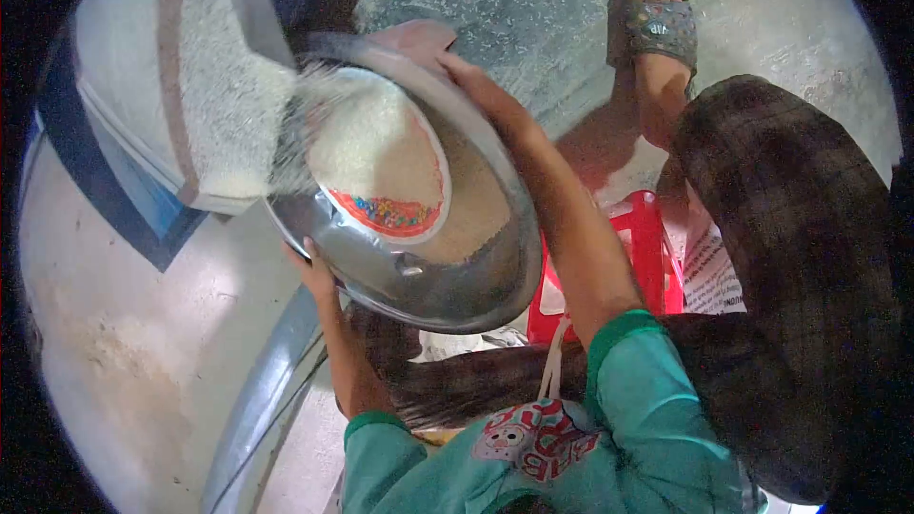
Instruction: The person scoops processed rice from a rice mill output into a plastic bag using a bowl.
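Tilted in front of me is a large metal basin (481,290). My left hand (314,268) grips its near left rim, and my right hand (465,76) holds the far right rim, its fingers partly hidden. Inside the basin lies an oval tub (440,171) with a red rim and small coloured decoration, heaped with white, rice-like grains (367,138). More grains lie loose on the basin's floor. To the left, a pale sack-like container (124,67) with a brown stripe has grains at its mouth; a blurred stream of grains passes between it and the basin.
A red plastic stool (647,247) stands under my right arm. My leg in dark checked trousers (790,257) and a sandalled foot (657,29) are at the right. Scattered grains dot the concrete floor (514,0). A grey curved strip (262,409) lies at the lower left.
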Tool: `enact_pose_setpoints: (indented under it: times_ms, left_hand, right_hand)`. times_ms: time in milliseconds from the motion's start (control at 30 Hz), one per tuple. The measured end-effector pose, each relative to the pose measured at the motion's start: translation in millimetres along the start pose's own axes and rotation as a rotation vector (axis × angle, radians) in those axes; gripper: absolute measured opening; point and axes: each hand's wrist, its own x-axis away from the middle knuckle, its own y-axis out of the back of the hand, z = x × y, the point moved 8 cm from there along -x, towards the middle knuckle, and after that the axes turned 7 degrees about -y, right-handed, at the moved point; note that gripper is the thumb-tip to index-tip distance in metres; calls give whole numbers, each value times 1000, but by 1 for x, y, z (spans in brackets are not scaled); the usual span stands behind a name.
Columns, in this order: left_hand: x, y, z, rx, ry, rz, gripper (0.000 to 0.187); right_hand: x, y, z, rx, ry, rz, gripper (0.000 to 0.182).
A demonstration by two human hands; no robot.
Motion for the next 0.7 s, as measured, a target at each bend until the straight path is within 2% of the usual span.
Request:
enact_pose_setpoints:
  times_ms: [67, 133, 167, 233, 367, 433, 467, 533, 600, 667, 700]
  left_hand:
    - [4, 6, -2, -46, -1, -12, 55]
    - [5, 7, 1, -58, -26, -47, 56]
    - [5, 6, 3, -47, -25, -56, 56]
    - [1, 8, 6, -65, -37, -84, 56]
    - [4, 10, 1, -111, -53, -124, 56]
    - [3, 11, 7, -72, -101, -217, 53]
    - [4, 11, 10, -64, -93, -230, 53]
    - [9, 11, 12, -64, -116, -286, 52]
    - [20, 13, -6, 26, -48, -288, 52]
    - [28, 12, -4, 110, 21, -283, 52]
    - [30, 12, 2, 88, 43, -295, 52]
  right_hand:
    - [14, 12, 8, 48, 0, -52, 43]
    - [32, 54, -7, 0, -388, -409, 51]
    - [43, 60, -1, 12, -381, -405, 51]
    - [69, 74, 28, 391, -199, -530, 52]
    - [59, 71, 34, 424, -185, -460, 60]
    - [55, 64, 52, 636, -136, -462, 64]
    - [51, 64, 54, 649, -130, -453, 64]
    - [32, 63, 52, 618, -110, -302, 63]
    - [13, 61, 63, 764, -100, -212, 59]
    - [6, 36, 65, 485, -162, 117, 55]
    - [3, 37, 67, 599, -289, 77, 63]
